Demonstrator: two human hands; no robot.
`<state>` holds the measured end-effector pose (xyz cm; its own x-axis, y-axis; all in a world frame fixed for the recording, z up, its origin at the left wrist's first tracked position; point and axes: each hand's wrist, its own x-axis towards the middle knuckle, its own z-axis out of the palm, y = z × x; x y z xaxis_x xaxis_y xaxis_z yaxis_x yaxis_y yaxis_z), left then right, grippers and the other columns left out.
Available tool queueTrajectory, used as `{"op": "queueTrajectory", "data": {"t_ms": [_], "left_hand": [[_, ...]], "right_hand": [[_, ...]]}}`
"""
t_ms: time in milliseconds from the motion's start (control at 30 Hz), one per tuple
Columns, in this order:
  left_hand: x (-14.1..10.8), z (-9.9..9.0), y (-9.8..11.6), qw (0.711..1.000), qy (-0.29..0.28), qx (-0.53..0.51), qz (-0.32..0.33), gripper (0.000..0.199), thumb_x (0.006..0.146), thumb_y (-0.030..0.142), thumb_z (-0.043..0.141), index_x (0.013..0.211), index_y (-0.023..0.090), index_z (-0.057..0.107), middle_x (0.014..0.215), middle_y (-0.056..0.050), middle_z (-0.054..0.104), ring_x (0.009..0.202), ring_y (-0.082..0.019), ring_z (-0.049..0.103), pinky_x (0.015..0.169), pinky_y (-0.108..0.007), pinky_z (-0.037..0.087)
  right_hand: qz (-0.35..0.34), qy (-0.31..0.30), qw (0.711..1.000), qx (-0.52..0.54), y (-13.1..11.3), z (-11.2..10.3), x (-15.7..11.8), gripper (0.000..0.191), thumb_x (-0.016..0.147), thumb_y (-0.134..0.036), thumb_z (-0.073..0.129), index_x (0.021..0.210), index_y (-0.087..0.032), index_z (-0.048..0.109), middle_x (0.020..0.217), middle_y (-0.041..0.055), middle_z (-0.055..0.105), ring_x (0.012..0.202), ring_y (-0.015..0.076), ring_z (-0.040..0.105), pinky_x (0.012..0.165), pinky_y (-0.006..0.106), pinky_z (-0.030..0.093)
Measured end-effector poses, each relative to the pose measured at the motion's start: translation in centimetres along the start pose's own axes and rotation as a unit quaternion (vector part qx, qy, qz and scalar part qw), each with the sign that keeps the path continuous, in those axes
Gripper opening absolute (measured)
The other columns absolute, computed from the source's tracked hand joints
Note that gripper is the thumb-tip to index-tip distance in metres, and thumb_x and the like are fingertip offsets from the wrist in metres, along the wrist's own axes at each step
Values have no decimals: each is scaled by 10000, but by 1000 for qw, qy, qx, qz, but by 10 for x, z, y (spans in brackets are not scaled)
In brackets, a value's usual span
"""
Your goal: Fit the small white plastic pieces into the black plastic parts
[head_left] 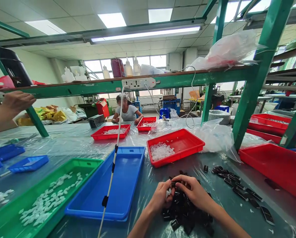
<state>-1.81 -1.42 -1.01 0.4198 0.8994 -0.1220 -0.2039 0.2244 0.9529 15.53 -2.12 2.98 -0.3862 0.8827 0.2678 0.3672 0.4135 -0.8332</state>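
Both of my hands meet above a heap of small black plastic pieces (180, 211) on the table. Between my fingertips is one small black plastic piece (173, 184). My left hand (160, 196) is closed on it from the left, with small white pieces (168, 192) showing in its curled fingers. From the right, my right hand (191, 190) pinches the same black piece with thumb and forefinger. More black pieces (233, 181) lie in a loose row to the right, and a single one (205, 169) sits apart behind the heap.
A red tray (192, 143) with white pieces stands behind my hands. To the left are an upright white rod (110, 178), a blue tray (98, 211) and a green tray (88, 162) of white pieces. A co-worker's hand (17, 104) is at far left; another person (129, 113) sits opposite.
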Motion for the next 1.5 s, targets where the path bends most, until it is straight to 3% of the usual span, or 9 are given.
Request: {"op": "queueTrajectory", "data": {"t_ms": [233,567,833,967,1200,1333,1500], "left_hand": [[-7,3,-1,999,-8,43,4,394,774,518,461,540,200,459,385,72,300,331,-59,211,363,-232,127],[-11,5,7,991,-4,116,66,436,772,584,498,568,225,359,474,87,250,412,-61,174,408,-231,122],[-10,7,8,977,37,174,117,349,773,504,488,607,199,457,507,61,301,461,-88,232,439,-241,177],[-8,7,5,980,50,157,113,335,766,497,510,627,195,472,497,71,293,446,-81,224,427,-230,181],[-4,1,-3,998,21,41,53,431,764,597,506,579,221,405,409,90,277,370,-60,169,381,-218,131],[-6,2,1,991,41,97,88,445,783,583,503,557,213,402,448,70,311,406,-71,212,405,-226,153],[-3,-3,9,969,112,162,147,478,791,568,535,513,205,397,479,53,330,447,-82,268,433,-226,203]], "right_hand": [[-38,-8,999,17,1,-3,-4,196,922,-293,544,985,-260,726,952,26,729,894,211,653,817,315,482],[-81,27,996,-6,-2,2,-5,203,915,-235,565,1002,-262,746,915,28,736,874,191,651,825,310,484],[-88,57,994,-3,2,8,-6,201,916,-236,570,1004,-264,749,922,26,744,867,182,655,835,312,489],[-90,68,994,0,5,10,-7,200,917,-245,568,988,-266,754,916,24,745,856,180,655,817,307,488],[-47,89,992,80,5,15,-6,196,893,-272,593,996,-253,758,945,26,758,878,186,673,803,297,498],[-41,78,993,79,7,14,-5,204,896,-307,600,1018,-249,753,931,21,755,829,176,664,764,283,498],[-35,55,998,-13,7,7,-8,248,904,-351,590,1078,-230,720,828,8,720,632,136,571,609,252,439]]}}
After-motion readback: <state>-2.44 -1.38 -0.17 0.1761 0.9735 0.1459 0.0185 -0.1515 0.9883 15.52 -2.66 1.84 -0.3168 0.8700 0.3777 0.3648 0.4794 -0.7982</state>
